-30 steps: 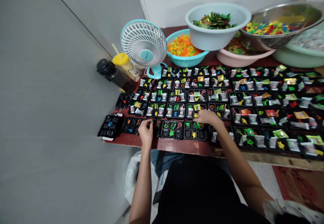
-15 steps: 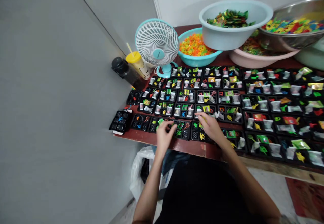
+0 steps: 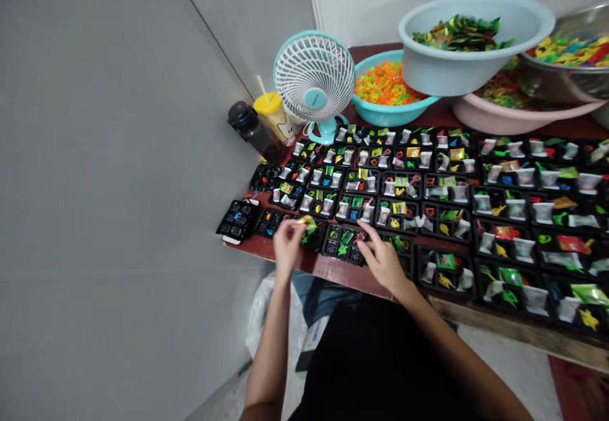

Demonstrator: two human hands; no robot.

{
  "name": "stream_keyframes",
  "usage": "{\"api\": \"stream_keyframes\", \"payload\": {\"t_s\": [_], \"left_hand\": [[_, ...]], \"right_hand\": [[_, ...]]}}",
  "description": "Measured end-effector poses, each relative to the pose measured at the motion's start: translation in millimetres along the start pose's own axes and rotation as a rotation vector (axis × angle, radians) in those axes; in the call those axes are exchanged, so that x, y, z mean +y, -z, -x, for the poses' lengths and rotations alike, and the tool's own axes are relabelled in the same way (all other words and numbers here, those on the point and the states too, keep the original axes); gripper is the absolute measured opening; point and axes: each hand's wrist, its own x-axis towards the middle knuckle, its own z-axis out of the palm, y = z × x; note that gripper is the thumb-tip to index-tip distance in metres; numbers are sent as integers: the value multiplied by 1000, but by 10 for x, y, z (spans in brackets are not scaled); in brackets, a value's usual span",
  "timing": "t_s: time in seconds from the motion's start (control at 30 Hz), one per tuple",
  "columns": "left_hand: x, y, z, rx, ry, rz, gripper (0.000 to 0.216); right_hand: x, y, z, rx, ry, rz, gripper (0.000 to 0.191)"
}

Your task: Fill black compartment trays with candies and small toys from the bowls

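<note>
Fingers [image 3: 297, 229] of the left hand [image 3: 286, 246] press together on a shiny green and gold packet [image 3: 307, 222]. The packet is up just over a black tray [image 3: 314, 241], near the front edge of the red-brown table [image 3: 304, 264]. A green toy [image 3: 308, 238] shows right under it. Fingers [image 3: 364, 234] of the right hand [image 3: 383, 264] are spread apart. Their tips are at the side of the next black tray [image 3: 339, 251], right by a small red toy [image 3: 360, 237].

Going left to right, a big gray wall [image 3: 104, 205] fills the left side. A white plastic bag [image 3: 261, 312] sits below the table. A black bottle [image 3: 248, 125] and a yellow cup [image 3: 272, 115] with a straw stand by the wall. Next comes a small white fan [image 3: 314, 77] with a blue base. Past it are a blue bowl [image 3: 390, 114] of orange and green bits, a pale blue tub [image 3: 469, 72] of shiny packets, and a pink tub [image 3: 504, 120] below that. A steel bowl [image 3: 566, 85] of bright toys sits at the far right. Rows of black trays [image 3: 447, 221] cover the table, most with little clear bags, toys and packets.
</note>
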Motion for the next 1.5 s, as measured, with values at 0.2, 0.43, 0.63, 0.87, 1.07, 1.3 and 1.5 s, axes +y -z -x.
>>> {"api": "stream_keyframes", "payload": {"t_s": [0.2,0.43,0.63,0.87,1.07,1.3,1.5], "left_hand": [[-503,662,-539,390,-17,-614,21],[-624,404,-552,381,29,-834,23],[-601,352,-457,312,25,-1011,27],[-568,296,-438,286,23,-1045,33],[-592,373,-312,336,50,-914,36],[-890,470,-159,463,-71,-734,53],[-936,429,-126,359,-49,-656,63]], "right_hand": [[254,31,267,6,38,-28,35],[316,-55,391,69,118,-9,29],[305,-18,341,58,149,56,28],[304,-38,288,43,182,73,26],[395,104,288,75,230,135,25],[755,1083,187,375,206,390,26],[1291,2642,-182,1034,76,589,31]]}}
